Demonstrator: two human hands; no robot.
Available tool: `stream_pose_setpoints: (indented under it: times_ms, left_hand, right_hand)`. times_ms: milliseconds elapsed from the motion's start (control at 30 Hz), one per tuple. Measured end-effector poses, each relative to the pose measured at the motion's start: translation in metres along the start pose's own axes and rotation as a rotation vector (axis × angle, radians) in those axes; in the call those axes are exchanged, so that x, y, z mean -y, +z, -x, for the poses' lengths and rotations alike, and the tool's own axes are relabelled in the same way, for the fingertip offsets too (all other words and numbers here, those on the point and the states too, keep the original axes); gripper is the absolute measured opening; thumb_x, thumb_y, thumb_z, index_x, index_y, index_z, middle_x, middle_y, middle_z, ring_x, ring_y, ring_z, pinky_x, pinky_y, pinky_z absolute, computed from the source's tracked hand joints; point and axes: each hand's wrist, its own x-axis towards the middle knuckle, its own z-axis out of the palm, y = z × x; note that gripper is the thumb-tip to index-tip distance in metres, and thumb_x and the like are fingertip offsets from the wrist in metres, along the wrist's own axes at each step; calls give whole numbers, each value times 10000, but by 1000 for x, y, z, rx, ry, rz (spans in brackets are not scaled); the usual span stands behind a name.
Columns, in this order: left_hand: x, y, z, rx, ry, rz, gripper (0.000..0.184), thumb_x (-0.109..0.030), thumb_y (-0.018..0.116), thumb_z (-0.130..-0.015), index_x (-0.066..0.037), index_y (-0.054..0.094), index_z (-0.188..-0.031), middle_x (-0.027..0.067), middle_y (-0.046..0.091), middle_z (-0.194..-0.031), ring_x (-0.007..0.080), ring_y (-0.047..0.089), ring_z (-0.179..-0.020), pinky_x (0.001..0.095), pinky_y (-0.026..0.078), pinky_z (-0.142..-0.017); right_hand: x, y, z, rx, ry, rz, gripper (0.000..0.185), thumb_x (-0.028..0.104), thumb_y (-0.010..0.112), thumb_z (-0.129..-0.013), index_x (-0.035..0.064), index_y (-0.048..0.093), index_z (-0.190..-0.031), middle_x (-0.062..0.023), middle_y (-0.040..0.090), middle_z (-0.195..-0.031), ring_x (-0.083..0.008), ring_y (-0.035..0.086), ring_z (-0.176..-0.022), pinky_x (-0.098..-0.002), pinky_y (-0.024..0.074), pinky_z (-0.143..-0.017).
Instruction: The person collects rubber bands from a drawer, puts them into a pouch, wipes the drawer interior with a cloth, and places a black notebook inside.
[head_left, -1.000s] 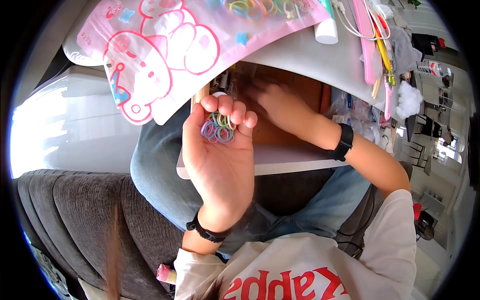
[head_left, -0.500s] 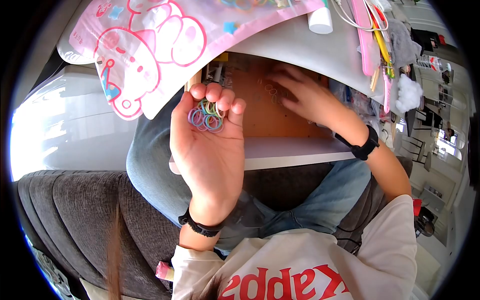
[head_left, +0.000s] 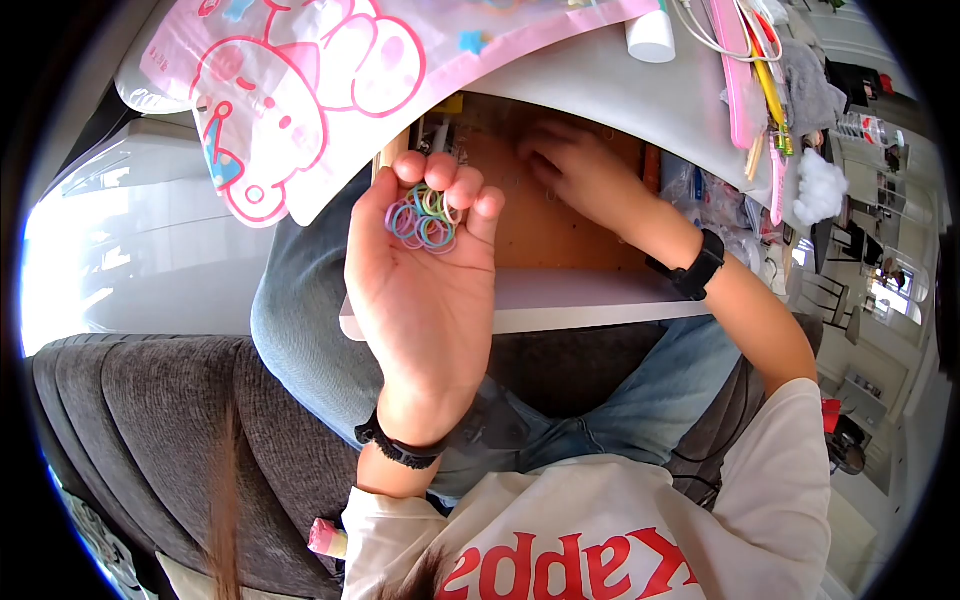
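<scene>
My left hand (head_left: 425,280) is palm up over the drawer's front, fingers curled around a small heap of colourful rubber bands (head_left: 425,220). Purple, blue, green and yellow loops show in the palm. Inside the open drawer (head_left: 590,248), my right hand (head_left: 575,165) reaches down toward its brown bottom. Its fingers are bent inward and the tips are in shade, so what they hold, if anything, is hidden. A few thin bands lie faintly on the drawer bottom near that hand.
A pink-and-white printed bag (head_left: 300,110) lies on the grey tabletop (head_left: 560,65) above the drawer. A white cylinder (head_left: 651,38), a pink strip (head_left: 733,80), pens and white fluff (head_left: 820,187) are at the right. Plastic packets (head_left: 700,200) lie along the drawer's right side.
My right hand has moved left and slightly up inside the drawer, and its spread fingers have drawn in. My left hand still holds the rubber bands, shifted slightly.
</scene>
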Motion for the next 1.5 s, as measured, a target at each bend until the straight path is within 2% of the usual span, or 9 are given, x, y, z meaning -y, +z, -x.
stream_pose_setpoints:
  times_ms: [200,300,400,500,900,1100,1300,1433,1500]
  left_hand:
    - [-1,-1,-1,-56,-12,-53,121,-162,401,-914,-53,439,-878,62,454,-840,178,443,-789,330,424,-770]
    - [2,0,0,15,-22,-18,93,-72,395,-908,10,433,-931,81,419,-863,178,411,-792,306,391,-776]
    - [3,-3,-2,-41,-34,-91,129,-165,397,-917,-49,441,-882,66,452,-839,181,446,-787,326,428,-769]
    - [3,-3,-3,-51,-14,-94,133,-165,395,-918,-46,444,-885,68,454,-842,181,446,-787,328,430,-762]
    - [6,-6,-4,-42,-32,-91,147,-168,400,-919,-37,457,-884,74,464,-847,186,458,-793,330,441,-752]
    - [9,-6,-5,-81,-38,-139,151,-162,403,-919,-33,469,-877,72,476,-841,186,482,-790,334,457,-748]
    - [24,-9,-3,-146,-89,-302,165,-164,401,-921,-38,487,-859,66,497,-835,181,507,-804,336,472,-762]
    - [31,-5,0,-207,-81,-392,193,-173,402,-922,-6,499,-930,90,518,-897,209,533,-897,359,462,-856]
    - [31,-4,-1,-190,-165,-378,299,-186,393,-929,50,486,-1086,131,531,-1033,234,530,-994,355,439,-909]
  right_hand:
    - [17,-40,8,193,221,30,128,43,581,-776,24,586,-902,-116,571,-936,-287,572,-858,-346,459,-747]
    - [9,-41,23,254,79,-11,172,41,592,-760,20,573,-930,-112,557,-982,-292,566,-886,-353,465,-745]
    - [2,-27,36,182,-32,87,229,41,595,-748,23,553,-972,-112,536,-1013,-309,555,-906,-368,471,-745]
    - [4,-26,32,278,10,117,247,50,588,-751,34,538,-992,-120,524,-1008,-329,546,-906,-388,473,-746]
    - [7,-3,30,190,56,304,159,22,498,-759,0,537,-911,-172,532,-946,-362,571,-818,-441,486,-699]
    - [10,-10,23,177,35,237,160,16,544,-724,-7,536,-882,-173,555,-915,-364,569,-795,-431,475,-668]
    - [40,-56,27,21,16,21,148,-21,592,-664,-12,519,-793,-143,552,-744,-323,560,-696,-371,447,-616]
    - [83,-91,33,-2,76,-152,144,-45,581,-672,1,507,-786,-112,545,-748,-265,553,-644,-328,457,-590]
    - [99,-100,27,-19,19,-183,133,-51,565,-691,8,501,-791,-100,536,-752,-255,538,-642,-325,449,-583]
